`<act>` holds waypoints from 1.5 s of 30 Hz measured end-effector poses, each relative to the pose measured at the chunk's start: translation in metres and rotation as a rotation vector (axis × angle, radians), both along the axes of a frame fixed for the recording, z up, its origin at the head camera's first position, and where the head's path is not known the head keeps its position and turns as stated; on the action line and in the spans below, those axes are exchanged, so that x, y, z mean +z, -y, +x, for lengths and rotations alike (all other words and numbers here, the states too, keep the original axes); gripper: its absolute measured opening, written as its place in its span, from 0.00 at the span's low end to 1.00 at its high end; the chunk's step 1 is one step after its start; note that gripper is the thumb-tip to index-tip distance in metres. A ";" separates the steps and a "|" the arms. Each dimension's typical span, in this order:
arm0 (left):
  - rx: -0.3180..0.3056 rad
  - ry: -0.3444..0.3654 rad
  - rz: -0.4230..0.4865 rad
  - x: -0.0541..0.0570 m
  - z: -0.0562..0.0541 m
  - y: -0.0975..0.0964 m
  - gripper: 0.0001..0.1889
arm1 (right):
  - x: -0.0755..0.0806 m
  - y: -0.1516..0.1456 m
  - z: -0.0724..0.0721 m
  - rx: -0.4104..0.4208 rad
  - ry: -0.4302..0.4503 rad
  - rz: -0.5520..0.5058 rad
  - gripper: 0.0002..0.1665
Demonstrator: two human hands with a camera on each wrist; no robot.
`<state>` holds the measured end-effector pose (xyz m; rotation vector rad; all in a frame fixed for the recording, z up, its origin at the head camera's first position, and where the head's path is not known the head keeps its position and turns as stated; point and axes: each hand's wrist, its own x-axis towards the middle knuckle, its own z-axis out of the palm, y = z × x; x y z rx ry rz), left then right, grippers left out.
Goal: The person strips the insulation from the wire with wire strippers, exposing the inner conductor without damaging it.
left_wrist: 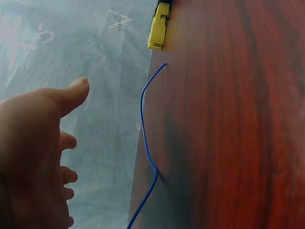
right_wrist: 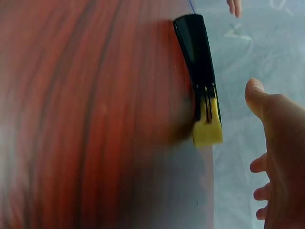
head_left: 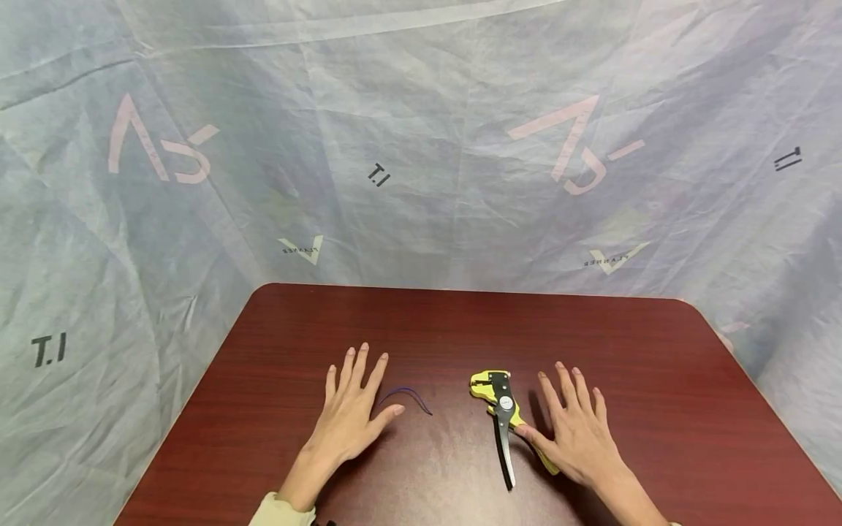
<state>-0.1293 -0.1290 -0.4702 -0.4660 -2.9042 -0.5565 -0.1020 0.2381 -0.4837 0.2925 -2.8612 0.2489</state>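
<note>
In the head view my left hand (head_left: 351,416) is spread flat over the table, palm down, fingers straight and nothing held. A short blue wire (head_left: 409,391) lies curved just right of its thumb; the left wrist view shows the wire (left_wrist: 142,109) bending along the tabletop, apart from the hand (left_wrist: 35,133). A yellow-and-black wire stripper (head_left: 504,405) lies right of the wire, its head pointing away and its handles toward me. My right hand (head_left: 579,438), fingers extended, hovers beside it, the thumb overlapping the yellow handle in the head view. The right wrist view shows that thumb apart from the stripper (right_wrist: 198,57).
Both tools of the scene rest on a dark red wood-grain table (head_left: 316,314) with rounded far corners. Behind and beside it hangs a grey-white fabric sheet (head_left: 447,146) printed with logos. A pale sleeve (head_left: 283,511) covers the left forearm.
</note>
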 end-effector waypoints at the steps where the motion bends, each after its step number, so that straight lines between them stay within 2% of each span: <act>1: -0.008 0.001 0.009 0.000 -0.001 0.000 0.43 | 0.000 0.002 0.000 0.001 0.002 -0.004 0.55; 16: -0.103 -0.001 0.071 -0.009 -0.012 -0.007 0.41 | -0.009 0.022 0.003 0.014 -0.037 -0.006 0.53; 21: -0.123 -0.015 0.088 -0.012 -0.015 -0.007 0.40 | -0.008 0.026 0.004 -0.009 0.008 0.005 0.54; 29: -0.131 0.022 0.095 -0.015 -0.020 -0.008 0.39 | -0.011 0.032 0.005 -0.032 0.060 -0.009 0.54; 36: -0.123 -0.005 0.049 -0.017 -0.025 -0.010 0.33 | -0.014 0.036 0.005 -0.046 0.042 -0.005 0.53; 40: -0.127 -0.007 0.078 -0.018 -0.026 -0.011 0.31 | -0.016 0.038 0.006 -0.045 0.016 -0.016 0.49; 45: -0.126 -0.008 0.161 -0.023 -0.028 -0.010 0.30 | -0.019 0.040 0.007 -0.043 -0.004 -0.033 0.47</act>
